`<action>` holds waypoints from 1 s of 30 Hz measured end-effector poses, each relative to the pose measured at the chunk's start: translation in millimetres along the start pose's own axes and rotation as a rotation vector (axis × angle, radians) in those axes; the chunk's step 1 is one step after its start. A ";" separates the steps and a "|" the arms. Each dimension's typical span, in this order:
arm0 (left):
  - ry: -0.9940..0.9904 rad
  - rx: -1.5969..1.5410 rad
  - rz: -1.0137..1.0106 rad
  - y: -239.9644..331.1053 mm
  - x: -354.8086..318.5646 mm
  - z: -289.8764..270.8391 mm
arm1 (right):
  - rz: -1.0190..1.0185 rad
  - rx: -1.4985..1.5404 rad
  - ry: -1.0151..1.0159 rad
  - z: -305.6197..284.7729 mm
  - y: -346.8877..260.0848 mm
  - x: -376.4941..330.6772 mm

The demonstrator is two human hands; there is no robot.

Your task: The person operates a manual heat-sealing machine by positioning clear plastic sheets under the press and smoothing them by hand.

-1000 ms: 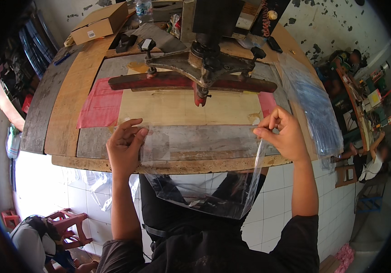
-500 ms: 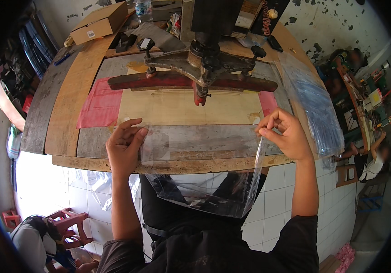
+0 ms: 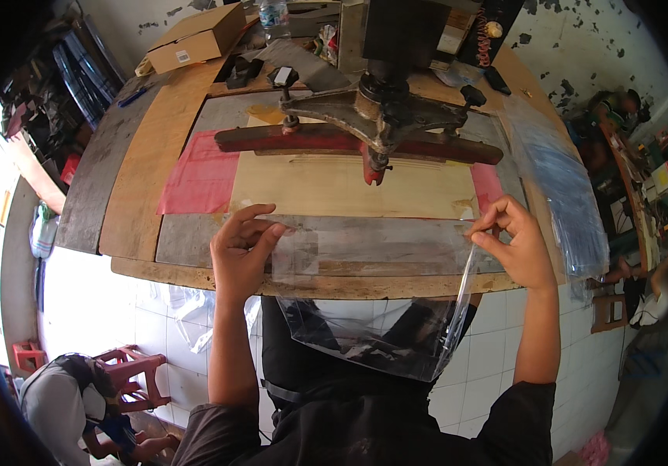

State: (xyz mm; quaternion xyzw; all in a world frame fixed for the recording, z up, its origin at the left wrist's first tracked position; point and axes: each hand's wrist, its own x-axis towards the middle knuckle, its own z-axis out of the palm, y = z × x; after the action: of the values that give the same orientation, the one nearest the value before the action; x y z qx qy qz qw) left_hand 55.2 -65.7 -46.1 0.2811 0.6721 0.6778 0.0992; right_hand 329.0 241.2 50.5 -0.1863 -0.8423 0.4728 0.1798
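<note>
A clear plastic sheet [image 3: 380,342] spans between my hands, its lower part hanging past the table's front edge above my lap. My left hand [image 3: 245,245] pinches its left upper corner between thumb and fingers. At the opposite corner, my right hand [image 3: 509,237] grips the sheet the same way. The sheet's upper edge lies just in front of a cream-coloured board [image 3: 349,190], which has pink sheets [image 3: 198,172] showing at both its sides. Above the board hangs a press head with a dark red bar [image 3: 311,144].
A stack of clear bluish plastic sheets [image 3: 571,202] lies along the table's right side. At the back left stand a cardboard box [image 3: 194,39] and a plastic bottle [image 3: 274,17]. One person [image 3: 66,400] sits low at left beside a red stool [image 3: 136,377]; others are at far right.
The whole view has shifted, so everything appears farther right. Both hands keep hold of the sheet, with little movement relative to the table.
</note>
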 end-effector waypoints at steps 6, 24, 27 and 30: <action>-0.061 0.017 -0.049 8.9 0.0 -2.7 | -0.039 -0.285 -0.018 9.5 -8.5 -9.8; -0.127 -0.068 0.008 3.3 1.0 -8.3 | 0.000 -0.362 0.105 26.4 9.4 -15.8; -0.138 -0.098 -0.072 4.9 1.6 -7.4 | 0.039 -0.327 0.121 29.6 10.5 -15.0; -0.132 -0.124 -0.022 0.1 1.6 -8.6 | 0.065 -0.305 0.131 31.5 10.5 -12.7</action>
State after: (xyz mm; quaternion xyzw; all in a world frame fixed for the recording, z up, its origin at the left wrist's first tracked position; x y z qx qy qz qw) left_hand 49.5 -72.2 -45.2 0.3110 0.6241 0.6969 0.1679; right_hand 326.5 217.1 24.5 -0.2689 -0.8842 0.3321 0.1887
